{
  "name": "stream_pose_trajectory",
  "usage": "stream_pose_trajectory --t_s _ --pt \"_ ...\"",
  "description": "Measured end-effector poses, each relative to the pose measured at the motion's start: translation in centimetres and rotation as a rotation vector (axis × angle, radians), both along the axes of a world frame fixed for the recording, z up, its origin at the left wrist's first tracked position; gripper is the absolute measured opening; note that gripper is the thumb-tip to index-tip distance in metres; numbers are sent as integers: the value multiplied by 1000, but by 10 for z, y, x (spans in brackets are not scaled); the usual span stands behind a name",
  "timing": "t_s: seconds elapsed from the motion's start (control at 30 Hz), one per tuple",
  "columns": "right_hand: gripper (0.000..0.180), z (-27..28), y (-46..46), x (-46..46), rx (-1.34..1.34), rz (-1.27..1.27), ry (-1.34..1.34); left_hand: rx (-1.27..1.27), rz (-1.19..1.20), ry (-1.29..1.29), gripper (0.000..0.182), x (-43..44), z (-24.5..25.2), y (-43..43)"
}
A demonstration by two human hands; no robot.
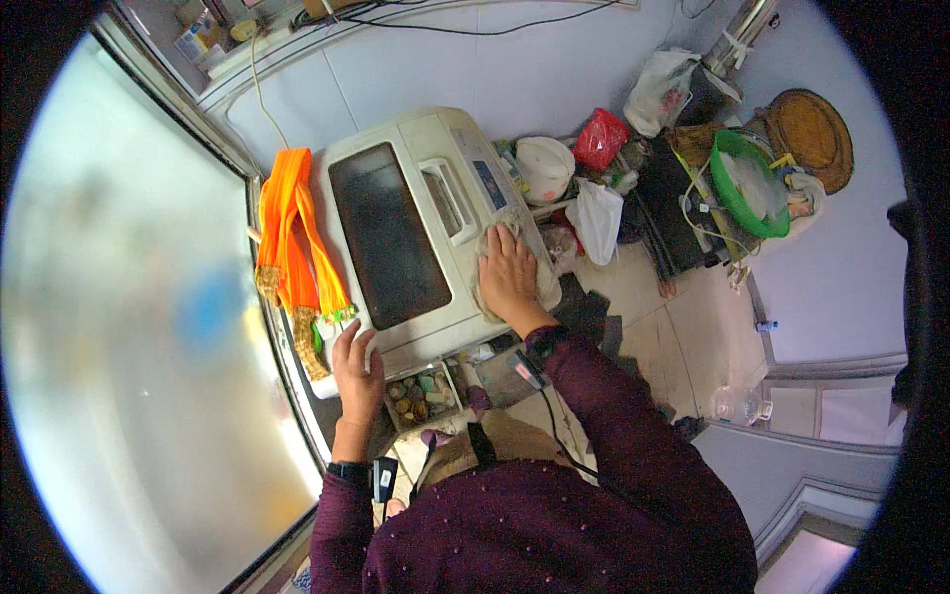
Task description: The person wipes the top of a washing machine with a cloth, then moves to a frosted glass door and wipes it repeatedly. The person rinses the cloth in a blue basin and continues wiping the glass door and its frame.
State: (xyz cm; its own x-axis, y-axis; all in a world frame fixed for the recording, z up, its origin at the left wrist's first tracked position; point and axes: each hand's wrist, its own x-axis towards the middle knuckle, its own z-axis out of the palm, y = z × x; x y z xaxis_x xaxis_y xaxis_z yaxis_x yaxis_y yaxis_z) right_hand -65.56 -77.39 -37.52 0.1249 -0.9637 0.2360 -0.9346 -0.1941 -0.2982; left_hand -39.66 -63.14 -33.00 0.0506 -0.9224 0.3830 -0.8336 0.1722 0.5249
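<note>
A white top-loading washing machine [408, 134] with a dark window in its lid [390, 237] stands before me. My right hand [508, 275] presses flat on a greyish cloth [548, 278] lying on the machine's control panel side, near the lid handle [451, 200]. My left hand [358, 367] is at the machine's near left edge, fingers apart, holding nothing; whether it touches the machine I cannot tell. An orange cloth [286, 215] with gold ends is draped over the machine's left side, just beyond my left hand.
A frosted glass panel [148, 297] runs along the left. Below the machine's near edge sits an open box of small items [419, 397]. To the right are a white bucket [545, 167], a red bag [601, 139], white plastic bags and a green basin [742, 185]. A black cable hangs near my right arm.
</note>
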Motion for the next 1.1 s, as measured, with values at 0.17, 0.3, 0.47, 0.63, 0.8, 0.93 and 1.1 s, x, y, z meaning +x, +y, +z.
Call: stream_pose_trajectory --t_s 0.17,0.3,0.47,0.63,0.8,0.93,1.1 --pt "55 9 -47 7 -149 -90 25 -20 -12 -30 32 2 -22 -44" --pt "61 25 -11 2 132 69 40 -47 -21 -96 31 6 -34 -49" --pt "56 16 -2 -9 45 133 -38 -13 37 -239 25 1 -41 -42" --pt "52 -6 -84 1 6 -65 -15 10 27 -222 31 1 -38 -43" --pt "45 -9 -155 12 -62 6 -67 46 27 -244 36 0 -31 -45" --pt "44 -11 -217 27 -110 44 -28 85 24 -221 34 0 -29 -46" --pt "41 -24 -280 49 -182 57 -118 112 30 -225 35 1 -30 -45"
